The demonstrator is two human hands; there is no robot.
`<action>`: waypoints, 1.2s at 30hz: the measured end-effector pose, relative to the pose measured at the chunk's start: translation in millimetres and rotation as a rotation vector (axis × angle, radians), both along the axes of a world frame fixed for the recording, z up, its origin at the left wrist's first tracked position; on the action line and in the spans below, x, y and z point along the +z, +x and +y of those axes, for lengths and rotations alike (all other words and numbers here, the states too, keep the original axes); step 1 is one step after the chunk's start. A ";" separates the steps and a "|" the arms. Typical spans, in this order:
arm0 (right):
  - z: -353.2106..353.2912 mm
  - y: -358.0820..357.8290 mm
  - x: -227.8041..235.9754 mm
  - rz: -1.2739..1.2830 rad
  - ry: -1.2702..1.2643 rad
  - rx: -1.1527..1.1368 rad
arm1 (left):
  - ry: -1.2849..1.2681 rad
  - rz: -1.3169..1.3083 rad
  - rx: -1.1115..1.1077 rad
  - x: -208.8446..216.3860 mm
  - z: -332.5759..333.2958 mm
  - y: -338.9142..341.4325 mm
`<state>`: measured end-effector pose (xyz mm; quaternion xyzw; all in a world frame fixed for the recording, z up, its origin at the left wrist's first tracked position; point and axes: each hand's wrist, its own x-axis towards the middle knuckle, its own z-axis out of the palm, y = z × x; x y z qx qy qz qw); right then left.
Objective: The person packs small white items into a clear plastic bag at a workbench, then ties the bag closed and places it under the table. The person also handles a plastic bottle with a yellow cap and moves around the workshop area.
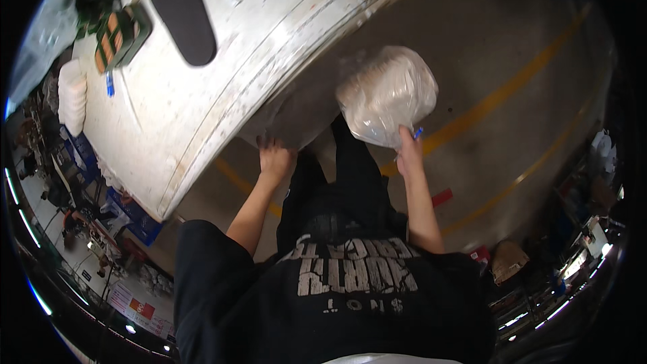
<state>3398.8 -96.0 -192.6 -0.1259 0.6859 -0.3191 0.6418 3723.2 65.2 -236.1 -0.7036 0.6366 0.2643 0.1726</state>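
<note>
We see a clear plastic bag point(387, 94) stuffed with pale, whitish contents, hanging beside the white counter point(222, 61). Our right hand point(408, 153) is clenched around the bag's lower end. Our left hand point(275, 160) presses fingers against the counter's underside edge, gripping nothing else.

Glossy crinkled clear plastic bag point(387, 94); scuffed, matt white table point(222, 81).
</note>
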 end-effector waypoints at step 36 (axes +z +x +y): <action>263.7 379.8 72.0 -0.442 0.079 0.591 | -0.580 0.231 1.059 193.4 383.3 118.4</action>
